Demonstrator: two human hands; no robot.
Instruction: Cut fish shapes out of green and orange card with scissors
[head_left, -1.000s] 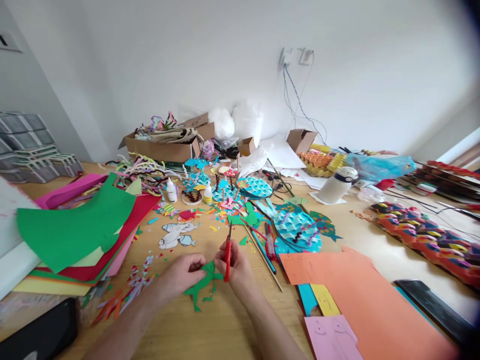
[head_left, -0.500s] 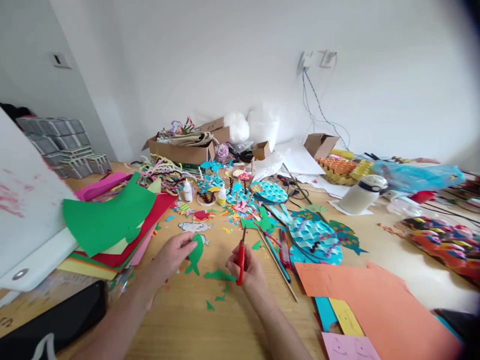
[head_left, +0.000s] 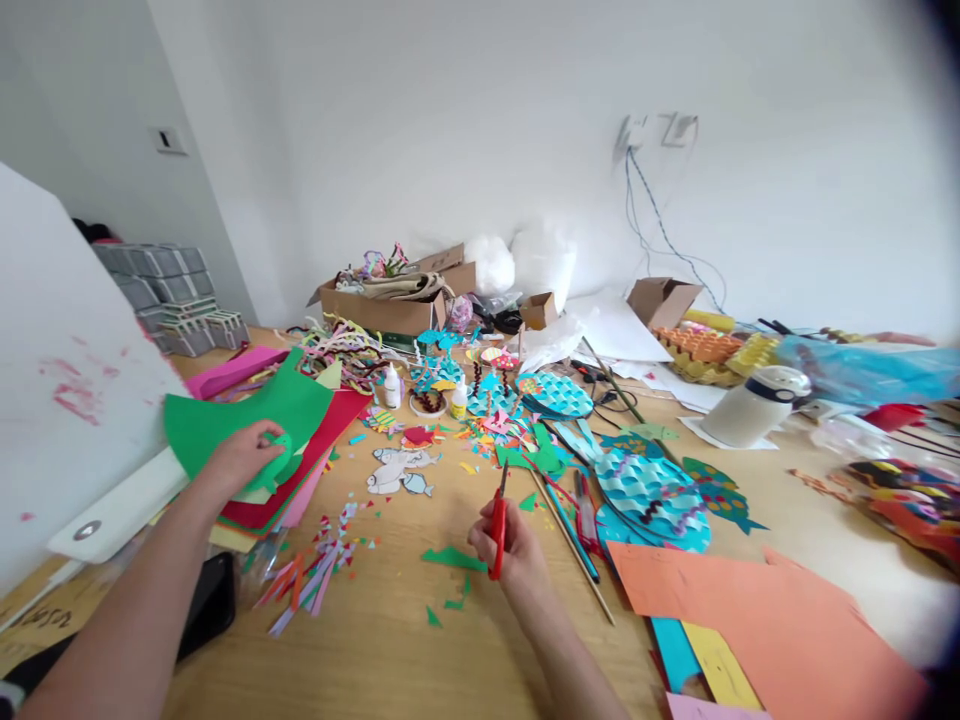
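My left hand (head_left: pixel 244 455) is closed on a small green paper fish (head_left: pixel 279 462), held over the large green paper sheet (head_left: pixel 244 410) on the stack at the left. The two greens blend, so the fish's outline is hard to make out. Red-handled scissors (head_left: pixel 498 535) are in my right hand (head_left: pixel 517 550), the dark blades pointing away from me. Green paper scraps (head_left: pixel 454 558) lie on the table beside that hand. Several drawn grey paper fish (head_left: pixel 390 472) rest between my hands, with thin coloured paper strips (head_left: pixel 319 575) nearer to me.
White glue bottles (head_left: pixel 391 387) stand beyond the paper fish. To the right are a blue woven paper fish (head_left: pixel 652 490), a wooden stick (head_left: pixel 577 555) and orange paper (head_left: pixel 772 620). A white cup (head_left: pixel 750 410) stands farther back. A black phone (head_left: pixel 210 605) is partly under my left forearm.
My left hand has moved left with the green paper fish, from the middle of the table to above the paper stack, uncovering the coloured strips. My right hand keeps the scissors; the view has shifted slightly.
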